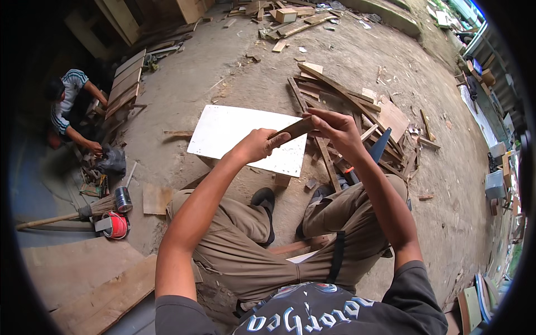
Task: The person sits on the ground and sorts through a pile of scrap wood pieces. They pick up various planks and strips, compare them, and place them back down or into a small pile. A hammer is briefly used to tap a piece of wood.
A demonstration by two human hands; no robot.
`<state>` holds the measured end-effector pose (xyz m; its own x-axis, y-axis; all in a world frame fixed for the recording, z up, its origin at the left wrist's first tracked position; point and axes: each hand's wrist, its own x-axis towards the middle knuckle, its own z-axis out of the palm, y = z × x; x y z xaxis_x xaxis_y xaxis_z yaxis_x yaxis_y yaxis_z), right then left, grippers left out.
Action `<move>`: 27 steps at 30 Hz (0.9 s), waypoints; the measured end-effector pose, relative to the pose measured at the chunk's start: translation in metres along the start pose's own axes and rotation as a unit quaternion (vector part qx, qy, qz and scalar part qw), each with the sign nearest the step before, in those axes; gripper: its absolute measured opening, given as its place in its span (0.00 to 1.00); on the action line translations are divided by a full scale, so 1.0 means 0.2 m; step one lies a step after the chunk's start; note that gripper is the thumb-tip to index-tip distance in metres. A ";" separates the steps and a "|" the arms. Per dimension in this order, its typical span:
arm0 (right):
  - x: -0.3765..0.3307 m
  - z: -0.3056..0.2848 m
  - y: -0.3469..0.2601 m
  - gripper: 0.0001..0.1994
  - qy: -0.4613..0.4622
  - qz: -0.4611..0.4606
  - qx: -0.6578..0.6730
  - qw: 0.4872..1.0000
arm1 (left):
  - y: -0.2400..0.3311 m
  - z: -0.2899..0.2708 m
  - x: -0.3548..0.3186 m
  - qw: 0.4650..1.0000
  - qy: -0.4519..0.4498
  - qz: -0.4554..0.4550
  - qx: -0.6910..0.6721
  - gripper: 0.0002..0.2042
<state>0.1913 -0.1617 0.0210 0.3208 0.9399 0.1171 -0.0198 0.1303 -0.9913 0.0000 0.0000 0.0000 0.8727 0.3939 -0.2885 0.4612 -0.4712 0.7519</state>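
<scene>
Brown wood is the thing in work: in the head view, one short strip (pixel 299 129) is held up in the air, above the right part of the white board (pixel 234 125). The left hand (pixel 258 145) has its fingers folded around the near, left end, with the thumb lying along the wood. The right hand (pixel 338 131) is more open; its fingers are rather straight and, as it seems, take the far, right end lightly between them and the thumb.

About the progress, I can say this much. The strip is taken up, and it is joined to no other piece. It is not yet set down. I judge that it is being looked over or turned, but whether its ends were already cut, I cannot tell. The saw (pixel 379 144) lies to the right, by the wood pile (pixel 335 92), and no hand touches it, so no sawing is under way. Many pieces in this pile lie loose and unsorted. How much work is left, this view does not show.
</scene>
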 end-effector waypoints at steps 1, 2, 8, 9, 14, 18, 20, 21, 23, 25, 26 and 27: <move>0.00 0.00 -0.01 0.21 0.022 0.023 0.043 0.999 | 0.00 0.00 0.00 1.000 0.002 -0.007 0.005 0.39; 0.00 0.01 -0.02 0.21 0.045 0.047 0.087 0.994 | 0.01 -0.01 0.00 1.000 0.004 -0.013 0.010 0.38; 0.00 -0.04 0.02 0.20 0.027 -0.013 -0.010 1.000 | 0.08 0.02 0.01 0.996 0.082 0.019 0.036 0.38; 0.01 -0.04 0.03 0.21 0.034 -0.029 -0.013 0.999 | 0.09 0.01 0.01 0.996 0.084 0.023 0.034 0.38; 0.17 -0.27 0.22 0.23 0.118 0.050 -0.146 0.981 | 0.13 -0.03 0.07 0.996 0.069 -0.022 0.045 0.31; 0.23 -0.44 0.55 0.19 0.048 0.162 -0.450 0.877 | -0.01 0.03 0.12 0.993 0.046 -0.034 0.101 0.29; 0.16 -0.55 0.85 0.18 0.060 0.173 -0.514 0.838 | -0.04 0.09 0.15 0.990 0.041 -0.025 0.131 0.30; 0.11 -0.59 1.04 0.19 0.081 0.191 -0.523 0.827 | -0.06 0.11 0.17 0.990 0.041 -0.015 0.134 0.30; -0.05 -0.52 1.30 0.21 0.097 0.321 -0.479 0.811 | -0.04 0.09 0.18 0.989 0.024 -0.053 0.136 0.30; -0.25 -0.46 1.54 0.27 0.137 0.410 -0.465 0.772 | -0.02 0.10 0.20 0.987 0.023 -0.053 0.149 0.30; -0.30 -0.41 1.58 0.27 0.164 0.422 -0.474 0.755 | -0.05 0.10 0.20 0.987 0.029 -0.065 0.142 0.28; -0.32 -0.36 1.60 0.29 0.192 0.433 -0.484 0.736 | -0.09 0.09 0.19 0.987 0.021 -0.073 0.140 0.27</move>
<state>0.2324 -0.2022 -0.3086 0.8325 0.3554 -0.4251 0.2493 -0.9254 -0.2854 0.0277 0.0091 -0.0345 0.7895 0.5025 -0.3526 0.6124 -0.6051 0.5088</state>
